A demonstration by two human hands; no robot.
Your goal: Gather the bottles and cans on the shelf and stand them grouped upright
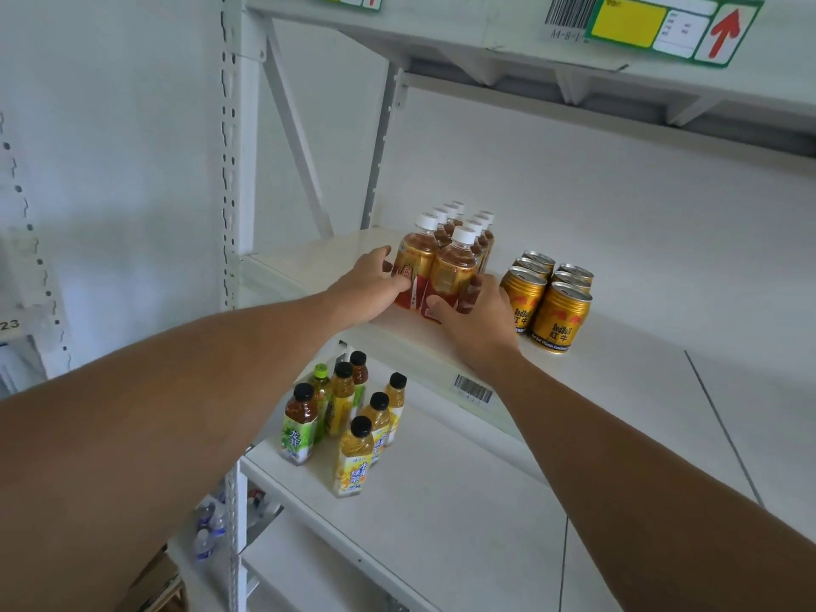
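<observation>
Our left hand (371, 284) and right hand (474, 320) cupping the white-capped bottles (446, 262) upright on the shelf (618, 368) — each grip loosely closed on them, gold cans (549, 302) just beside

Printed "RedBull" above two Chinese characters on the gold cans (557, 318), just right of the right hand's fingers (474, 287). Stuck on the upper shelf edge (508, 35), well above the fingertips: a barcode sticker (569, 15) reading "A4-8-1", beside a green-bordered label (675, 28) bearing a red up-arrow. Chinese characters on the black-capped bottles (353, 452) below the left hand (368, 284), too small to read. Far left, "23" on a tag (9, 324).
</observation>
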